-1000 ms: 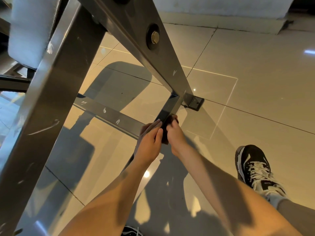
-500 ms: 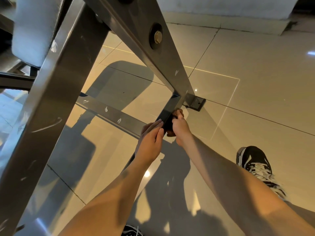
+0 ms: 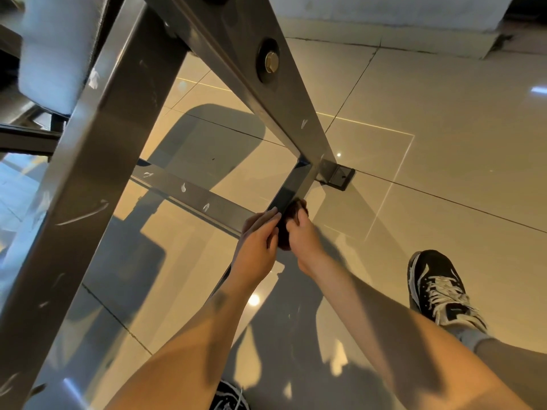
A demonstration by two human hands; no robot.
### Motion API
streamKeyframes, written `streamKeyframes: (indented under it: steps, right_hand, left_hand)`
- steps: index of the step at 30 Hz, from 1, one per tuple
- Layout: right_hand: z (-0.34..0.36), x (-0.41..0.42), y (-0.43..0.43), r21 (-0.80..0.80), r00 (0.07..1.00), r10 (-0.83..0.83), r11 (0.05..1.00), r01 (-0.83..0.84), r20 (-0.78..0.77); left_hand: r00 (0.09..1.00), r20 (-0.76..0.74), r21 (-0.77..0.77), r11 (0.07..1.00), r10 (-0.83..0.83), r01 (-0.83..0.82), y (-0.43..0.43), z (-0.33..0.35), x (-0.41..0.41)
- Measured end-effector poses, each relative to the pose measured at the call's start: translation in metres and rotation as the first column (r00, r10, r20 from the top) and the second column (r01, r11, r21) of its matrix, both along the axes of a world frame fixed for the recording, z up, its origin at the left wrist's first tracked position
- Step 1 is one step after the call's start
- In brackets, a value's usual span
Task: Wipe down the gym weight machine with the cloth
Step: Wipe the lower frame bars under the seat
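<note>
At the far left a pale padded roller (image 3: 50, 51) sits high on the weight machine (image 3: 83, 184), whose thick steel upright slants across the left of the view, scuffed and flecked with white. Next to it a flat crossbar (image 3: 192, 193), also flecked with white, runs low over the floor toward the middle. From the top a second slanted beam (image 3: 296, 108), fixed with a brass-coloured bolt (image 3: 272, 62), comes down to meet a short low bar (image 3: 291, 184).

The left hand (image 3: 257, 244) lies against that low bar where the crossbar joins it, its fingers (image 3: 273, 213) close together and nearly straight, touching the metal just beside the cloth. The cloth (image 3: 285, 229), dark brown and bunched, is pressed onto the low bar between the two hands. The right hand (image 3: 305, 241) holds it, fingers curled over the bundle. Whether the left thumb touches the cloth cannot be told.

Just past the joint a small dark foot plate (image 3: 340, 176) lies flat on the glossy beige tiled floor (image 3: 444, 143). Further right a black shoe with white laces (image 3: 438, 288) stands on the tiles, well apart from the frame.
</note>
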State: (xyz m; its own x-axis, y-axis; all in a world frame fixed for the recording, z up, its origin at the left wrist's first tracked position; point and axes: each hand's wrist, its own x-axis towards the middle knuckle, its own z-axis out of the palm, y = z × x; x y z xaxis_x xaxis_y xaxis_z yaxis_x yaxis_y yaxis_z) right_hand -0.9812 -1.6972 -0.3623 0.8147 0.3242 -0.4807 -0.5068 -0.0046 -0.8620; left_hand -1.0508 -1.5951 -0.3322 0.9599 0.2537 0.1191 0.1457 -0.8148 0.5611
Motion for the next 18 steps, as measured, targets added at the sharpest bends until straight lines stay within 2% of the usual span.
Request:
streamKeyframes:
  steps: [4,7,12,16,18]
  right_hand:
    - [-0.003,-0.064,0.002,-0.008,0.999,0.041,0.999,-0.041,-0.003]
    - [-0.005,-0.086,0.002,-0.034,0.998,0.056,0.998,-0.056,0.003]
    - [0.000,-0.067,-0.001,-0.074,0.994,0.089,0.994,-0.084,0.070]
    - [0.018,-0.037,0.009,-0.059,0.999,-0.033,0.998,0.034,0.007]
    - [0.021,-0.054,0.009,-0.060,1.000,0.002,0.998,-0.001,0.023]
  left_hand:
    - [0.999,0.051,0.099,0.995,0.008,-0.013,0.005,-0.004,-0.028]
    - [0.998,0.055,0.107,0.993,0.044,-0.050,0.005,-0.007,-0.045]
    - [0.996,0.065,0.078,0.995,0.060,-0.065,0.007,-0.013,-0.062]
    - [0.990,0.139,0.088,0.995,0.036,-0.048,0.010,-0.018,-0.070]
    - [0.983,0.176,0.076,0.995,0.050,-0.065,0.007,-0.016,-0.070]
